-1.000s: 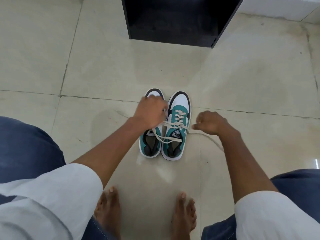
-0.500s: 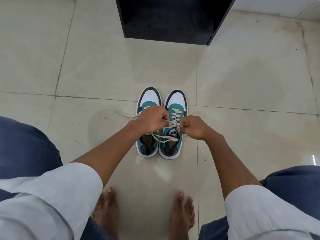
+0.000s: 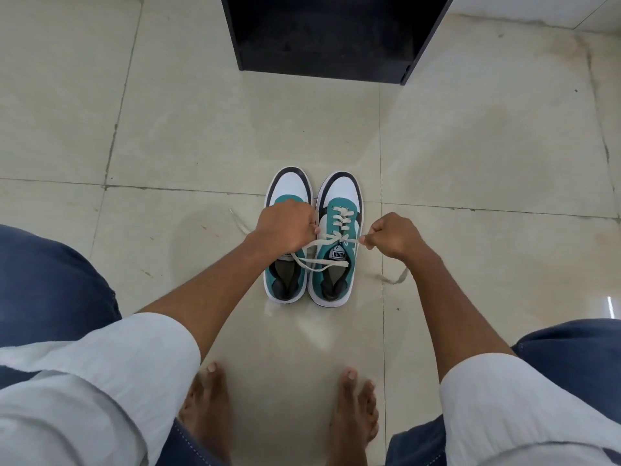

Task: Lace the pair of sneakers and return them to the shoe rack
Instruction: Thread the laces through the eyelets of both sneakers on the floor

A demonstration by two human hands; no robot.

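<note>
Now the left hand (image 3: 285, 227) and right hand (image 3: 391, 235) have drawn apart, fingers pinched on the cream flat lace (image 3: 322, 242) of the right teal-and-white sneaker (image 3: 337, 237) on the tiled floor, likely cinching its first knot

Soft daylight, sharp, wide-angle edge curvature

The person wears a white top whose loose sleeves (image 3: 100, 375) end near the elbows, leaving the forearms bare. Blue denim trousers (image 3: 50, 274) with pale stitching along a seam cover both legs. The feet (image 3: 353, 408) are bare, and neither the left hand (image 3: 285, 227) nor the right hand (image 3: 393, 235) shows rings or a watch.
</note>
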